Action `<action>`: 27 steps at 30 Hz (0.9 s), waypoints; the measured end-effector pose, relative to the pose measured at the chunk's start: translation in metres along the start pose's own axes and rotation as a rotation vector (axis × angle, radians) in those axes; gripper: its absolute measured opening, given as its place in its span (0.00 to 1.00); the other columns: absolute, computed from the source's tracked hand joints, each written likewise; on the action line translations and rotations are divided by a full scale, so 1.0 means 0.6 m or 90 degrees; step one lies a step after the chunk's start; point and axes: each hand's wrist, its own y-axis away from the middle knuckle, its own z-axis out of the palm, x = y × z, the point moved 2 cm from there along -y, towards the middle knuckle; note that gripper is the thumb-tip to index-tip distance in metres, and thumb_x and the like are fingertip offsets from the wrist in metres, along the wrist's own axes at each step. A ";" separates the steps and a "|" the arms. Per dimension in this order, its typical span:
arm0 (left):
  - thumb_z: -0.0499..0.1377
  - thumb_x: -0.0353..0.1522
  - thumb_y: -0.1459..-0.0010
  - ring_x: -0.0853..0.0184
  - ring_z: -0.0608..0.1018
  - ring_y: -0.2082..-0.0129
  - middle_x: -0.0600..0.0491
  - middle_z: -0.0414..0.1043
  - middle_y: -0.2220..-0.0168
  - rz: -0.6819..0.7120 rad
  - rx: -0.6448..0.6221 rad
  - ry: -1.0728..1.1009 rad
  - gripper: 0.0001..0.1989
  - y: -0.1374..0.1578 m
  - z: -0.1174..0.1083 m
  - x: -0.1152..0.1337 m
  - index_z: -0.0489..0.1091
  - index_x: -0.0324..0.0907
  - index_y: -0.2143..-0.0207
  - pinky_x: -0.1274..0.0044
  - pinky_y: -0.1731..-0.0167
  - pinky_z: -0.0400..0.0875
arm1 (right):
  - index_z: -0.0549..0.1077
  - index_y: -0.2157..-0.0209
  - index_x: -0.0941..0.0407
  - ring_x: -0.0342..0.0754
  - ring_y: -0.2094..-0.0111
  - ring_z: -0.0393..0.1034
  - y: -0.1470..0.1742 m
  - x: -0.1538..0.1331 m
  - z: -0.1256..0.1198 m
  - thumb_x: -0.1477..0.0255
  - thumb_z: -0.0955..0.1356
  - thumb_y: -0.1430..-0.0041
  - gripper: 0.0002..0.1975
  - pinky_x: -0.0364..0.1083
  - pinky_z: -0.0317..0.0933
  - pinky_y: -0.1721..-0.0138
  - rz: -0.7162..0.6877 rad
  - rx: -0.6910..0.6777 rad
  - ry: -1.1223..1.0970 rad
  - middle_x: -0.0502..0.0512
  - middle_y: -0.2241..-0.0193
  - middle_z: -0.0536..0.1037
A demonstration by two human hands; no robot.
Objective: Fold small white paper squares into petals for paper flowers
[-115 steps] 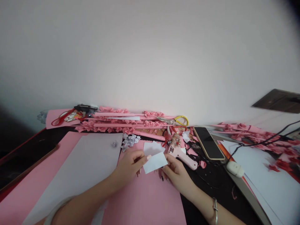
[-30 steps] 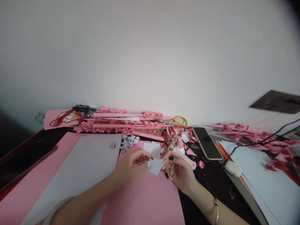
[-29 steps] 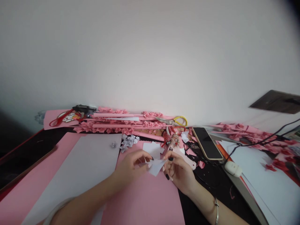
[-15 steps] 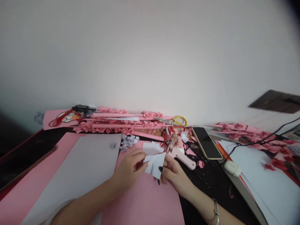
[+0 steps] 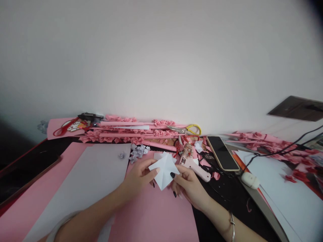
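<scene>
A creased square of white paper [image 5: 164, 169] is held up with one corner toward me, over a large pink sheet [image 5: 153, 215]. My left hand [image 5: 141, 176] pinches its left corner, thumb on top. On the right corner, my right hand [image 5: 185, 183] grips it between a dark-nailed thumb and the fingers beneath. Behind the square lie more white paper pieces, partly hidden by it. Small folded white paper flowers [image 5: 138, 151] cluster just beyond my left hand. A pale pink glue gun [image 5: 198, 169] rests beyond my right hand.
Pink paper flower stems [image 5: 121, 134] lie along the wall with yellow-handled scissors [image 5: 193, 130] on them. A phone [image 5: 223, 154], a white earbud case [image 5: 250, 180], black cables and white sheets [image 5: 285, 191] are at right. Another white sheet [image 5: 93, 178] lies at left.
The white square has been turned and flattened out between both hands, its corner now pointing toward me. The hands have shifted slightly with it; the surrounding items stay put.
</scene>
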 end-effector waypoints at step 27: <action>0.67 0.33 0.54 0.69 0.77 0.72 0.52 0.76 0.73 -0.124 -0.120 0.357 0.11 0.000 0.001 -0.008 0.76 0.38 0.66 0.75 0.64 0.69 | 0.77 0.66 0.63 0.44 0.82 0.73 -0.004 -0.008 -0.022 0.79 0.62 0.52 0.14 0.38 0.63 0.80 0.058 -0.061 -0.271 0.58 0.82 0.79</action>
